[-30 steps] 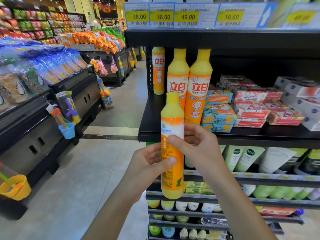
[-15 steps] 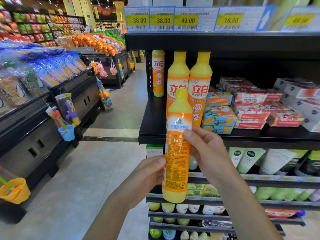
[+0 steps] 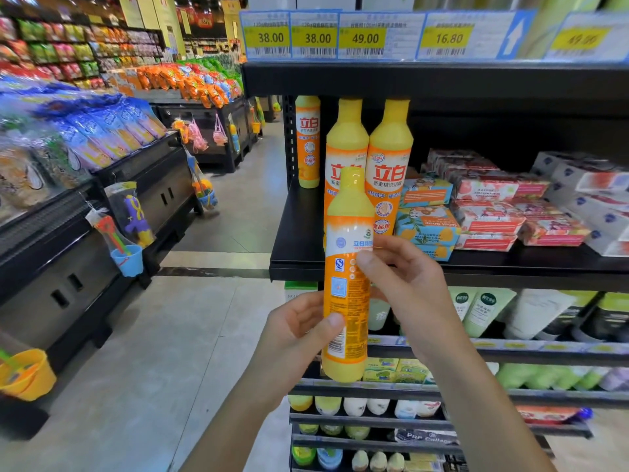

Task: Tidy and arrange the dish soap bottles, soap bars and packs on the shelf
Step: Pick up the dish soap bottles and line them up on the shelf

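While gripped by both hands, stands upright in the air, cap on top, back label and barcode toward the camera: one yellow and orange dish soap bottle (image 3: 347, 233). Grasped low on its left side by the left hand (image 3: 299, 330), thumb laid across the label near the barcode. Grasped higher on its right side by the right hand (image 3: 405, 284), thumb on the label, other fingers curled round behind.

Just behind the dish soap bottle, the front edge of the black shelf (image 3: 299, 247); cannot tell whether touching or not. Directly behind it, standing on that shelf side by side: a first tall bottle (image 3: 343, 137), partly hidden, and a second tall bottle (image 3: 389, 155). Farther behind and to the left of it, at the rear post: a third bottle (image 3: 308, 141). To the right of it, stacked: blue and orange soap packs (image 3: 427, 223), then red soap packs (image 3: 486, 219), then white boxes (image 3: 592, 199). High above it: yellow price tags (image 3: 315, 37).
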Available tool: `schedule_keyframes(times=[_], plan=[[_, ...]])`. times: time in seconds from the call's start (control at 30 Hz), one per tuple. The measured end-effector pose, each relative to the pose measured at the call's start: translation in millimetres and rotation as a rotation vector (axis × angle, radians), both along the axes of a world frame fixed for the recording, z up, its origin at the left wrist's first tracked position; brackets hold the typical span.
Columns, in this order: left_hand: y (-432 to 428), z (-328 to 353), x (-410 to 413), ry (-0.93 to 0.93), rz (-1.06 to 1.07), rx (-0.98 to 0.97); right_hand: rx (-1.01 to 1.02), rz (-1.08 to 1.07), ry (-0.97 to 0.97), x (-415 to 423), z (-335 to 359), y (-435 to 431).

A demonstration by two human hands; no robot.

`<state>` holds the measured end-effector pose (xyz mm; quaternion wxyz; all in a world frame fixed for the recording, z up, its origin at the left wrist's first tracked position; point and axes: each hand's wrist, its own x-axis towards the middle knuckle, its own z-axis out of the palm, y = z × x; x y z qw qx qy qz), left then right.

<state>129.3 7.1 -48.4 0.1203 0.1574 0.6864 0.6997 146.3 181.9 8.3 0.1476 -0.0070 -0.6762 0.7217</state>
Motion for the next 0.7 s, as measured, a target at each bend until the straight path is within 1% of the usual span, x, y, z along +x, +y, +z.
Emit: schedule_keyframes(times=[0.1, 0.17, 0.37, 0.47, 0.6, 0.7], plan=[[5.2, -0.6, 2.4, 0.03, 0.062, -0.027, 0.118, -0.078, -0.002, 0.6, 1.0, -4.7], [7.5, -1.2, 3.5, 0.049, 0.078, -0.038, 0.155, -0.116, -0.003, 0.2, 0.3, -5.1], [10.6, 2.2, 5.6, 0.059, 0.095, -0.064, 0.075, -0.034, 0.025, 3.6, 1.9, 0.6], [9.4, 1.2, 5.6, 0.071, 0.062, -0.099, 0.035, 0.002, 0.015, 4.4, 0.7, 1.1], [6.6, 2.5, 5.9, 0.004, -0.028, -0.027, -0.003, 0.046, -0.007, 5.7, -2.4, 1.1], [2.3, 1.4, 4.4, -0.057, -0.028, -0.005, -0.043, 0.071, -0.008, 6.0, -5.1, 1.9]])
